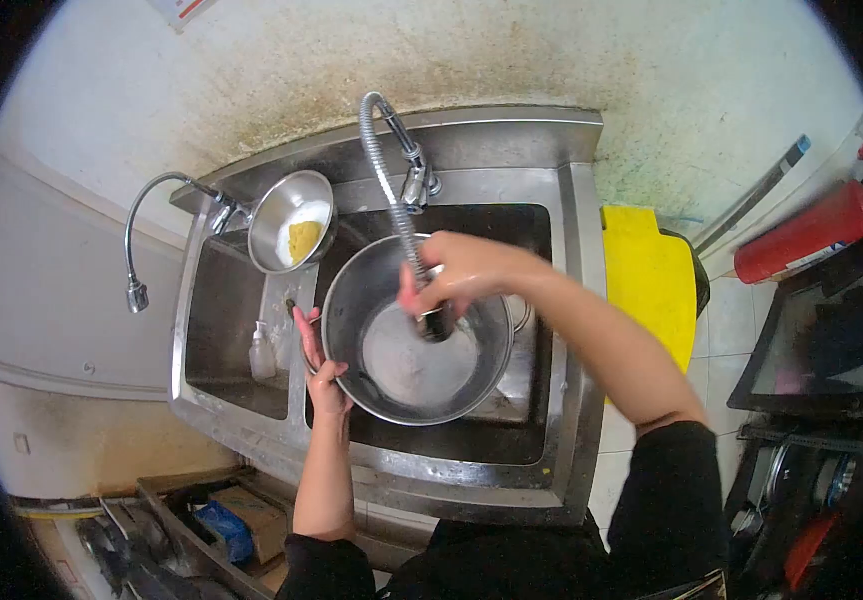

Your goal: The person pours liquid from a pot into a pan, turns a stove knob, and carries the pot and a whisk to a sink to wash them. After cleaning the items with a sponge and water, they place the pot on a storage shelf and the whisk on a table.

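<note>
Evidently rinsing: the right hand (456, 275) is clamped on the spray head (435, 325), aimed into the steel bowl (401, 372) tilted in the sink (471, 482). The left hand (323, 378) clamps its rim at nine o'clock. Turning it next likely needs a firm grip.

Left hand (319, 368) and right hand (459, 275) both reach forward, clenched tight.

Glossy steel bowl (416, 340) — dull sink (511, 140)
</note>
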{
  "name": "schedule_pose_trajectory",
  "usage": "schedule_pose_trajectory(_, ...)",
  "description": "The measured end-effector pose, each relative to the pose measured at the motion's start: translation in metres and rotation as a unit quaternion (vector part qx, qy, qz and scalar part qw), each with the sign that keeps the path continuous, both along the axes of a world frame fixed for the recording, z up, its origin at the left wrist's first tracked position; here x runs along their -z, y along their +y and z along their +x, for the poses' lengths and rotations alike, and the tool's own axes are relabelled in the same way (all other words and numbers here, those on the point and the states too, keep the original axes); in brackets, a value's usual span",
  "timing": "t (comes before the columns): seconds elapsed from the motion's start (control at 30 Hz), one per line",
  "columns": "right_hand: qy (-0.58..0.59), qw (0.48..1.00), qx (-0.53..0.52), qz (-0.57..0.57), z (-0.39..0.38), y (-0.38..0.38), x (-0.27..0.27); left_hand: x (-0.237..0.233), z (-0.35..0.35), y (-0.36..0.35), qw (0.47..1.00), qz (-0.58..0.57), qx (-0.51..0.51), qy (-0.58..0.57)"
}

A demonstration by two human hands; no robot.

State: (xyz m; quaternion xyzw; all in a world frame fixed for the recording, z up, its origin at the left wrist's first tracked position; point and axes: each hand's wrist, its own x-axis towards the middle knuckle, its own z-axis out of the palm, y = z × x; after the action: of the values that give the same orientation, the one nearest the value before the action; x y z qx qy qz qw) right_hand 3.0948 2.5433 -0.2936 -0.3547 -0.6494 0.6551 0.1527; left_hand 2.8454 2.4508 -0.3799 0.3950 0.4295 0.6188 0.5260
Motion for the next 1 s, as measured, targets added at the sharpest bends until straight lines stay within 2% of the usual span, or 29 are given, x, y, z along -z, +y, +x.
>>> schedule_pose_trajectory(0.1,-0.175,0.976,0.01,0.129,0.013,0.021,0.003,0.008,-0.027,-0.007,0.999,-0.042,0.008,-0.01)
schedule_pose_trajectory(0.13,-0.186,0.953,0.053,0.232,0.006,0.028,0.019,0.001,-0.023,-0.009,0.999,-0.044,0.007,0.005)
schedule_pose_trajectory(0.17,-0.185,0.953,0.052,0.232,-0.001,0.032,0.034,0.0,-0.02,-0.01,0.999,-0.044,0.006,0.006)
schedule_pose_trajectory(0.23,-0.113,0.935,0.168,0.29,-0.023,0.028,0.048,0.001,-0.014,-0.012,0.997,-0.055,0.03,-0.038)
schedule_pose_trajectory(0.3,-0.034,0.948,0.19,0.253,-0.053,0.027,0.056,0.009,-0.008,-0.011,0.997,-0.058,0.039,-0.043)
schedule_pose_trajectory(0.37,0.075,0.967,0.144,0.198,-0.078,0.022,0.057,0.012,-0.002,-0.011,0.996,-0.064,0.048,-0.045)
schedule_pose_trajectory(0.43,0.161,0.98,0.09,0.071,-0.084,0.011,0.042,0.009,0.004,-0.008,0.988,-0.082,0.086,-0.096)
schedule_pose_trajectory(0.47,0.135,0.988,0.073,0.001,-0.075,0.006,0.031,0.013,0.0,-0.007,0.987,-0.089,0.092,-0.093)
schedule_pose_trajectory(0.5,0.134,0.988,0.074,0.001,-0.062,0.005,0.024,0.011,-0.002,-0.006,0.987,-0.089,0.092,-0.093)
schedule_pose_trajectory(0.57,0.047,0.999,0.009,0.012,-0.032,0.011,0.017,0.007,-0.005,-0.004,0.996,-0.059,0.065,-0.032)
schedule_pose_trajectory(0.63,-0.021,0.975,0.062,0.214,-0.016,0.024,0.035,0.002,-0.009,-0.005,0.996,-0.058,0.061,-0.025)
schedule_pose_trajectory(0.7,-0.04,0.968,0.099,0.228,-0.015,0.031,0.048,-0.008,-0.007,-0.01,0.995,-0.072,0.055,-0.041)
schedule_pose_trajectory(0.77,-0.022,0.944,0.185,0.274,-0.038,0.029,0.053,-0.007,-0.007,-0.011,0.993,-0.073,0.071,-0.055)
schedule_pose_trajectory(0.83,0.117,0.965,0.136,0.191,-0.064,0.024,0.054,-0.007,-0.004,-0.011,0.992,-0.094,0.073,-0.048)
schedule_pose_trajectory(0.9,0.133,0.974,0.077,0.164,-0.061,0.019,0.036,-0.013,-0.001,-0.014,0.993,-0.089,0.064,-0.035)
schedule_pose_trajectory(1.0,-0.013,0.993,-0.001,0.114,-0.027,0.024,0.023,-0.039,0.002,-0.027,0.997,-0.06,0.039,0.015)
